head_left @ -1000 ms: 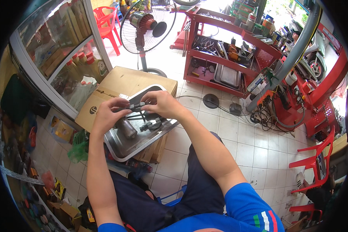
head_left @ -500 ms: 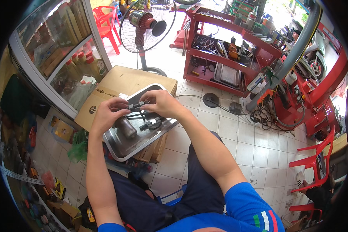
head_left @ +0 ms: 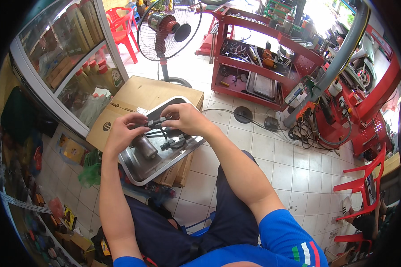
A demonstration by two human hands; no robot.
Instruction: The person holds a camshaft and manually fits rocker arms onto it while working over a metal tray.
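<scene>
Between the fingertips of my left hand (head_left: 128, 132) and my right hand (head_left: 187, 119) is a small dark metal part with a hex-shaped middle (head_left: 154, 122). Both hands are closed on it, one at each end, above a shallow metal tray (head_left: 143, 181). Inside the tray, a grey metal cylinder (head_left: 145, 147) lies tilted below my left hand. To its right is a dark metal fitting (head_left: 173, 143), under my right hand. Some thin dark pieces lie between them, partly covered by my fingers; their kind cannot be made out.
The tray rests on a cardboard box (head_left: 120, 95). A glass-doored cabinet (head_left: 71, 75) of bottles stands at left, a fan (head_left: 169, 31) behind. Farther off are a red tool cart (head_left: 254, 91), a grey post (head_left: 325, 80) with tangled cables (head_left: 307, 133), and a red chair (head_left: 365, 187) at right.
</scene>
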